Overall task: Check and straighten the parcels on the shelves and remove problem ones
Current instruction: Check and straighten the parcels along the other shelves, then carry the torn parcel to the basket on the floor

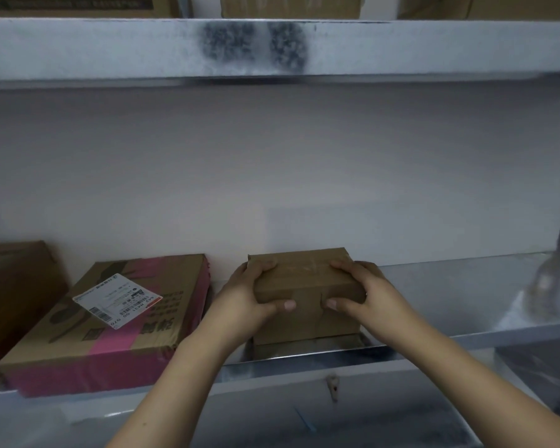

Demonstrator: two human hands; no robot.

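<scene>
The small brown parcel (pixel 306 279), held just right of the pink-taped parcel (pixel 110 321), is gripped by the left hand (pixel 246 299) and right hand (pixel 367 299), fingers (pixel 264 266) curled over its top, thumbs (pixel 287 305) pressed on its front. It is best squared by even pressure, kept parallel to that neighbour.

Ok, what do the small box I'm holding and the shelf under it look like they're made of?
The small box: brown cardboard, matte, going by its folded flaps and creased edges. The shelf: probably sheet metal, maybe galvanised steel, grey with a dull sheen and soft reflections along its front lip.
</scene>
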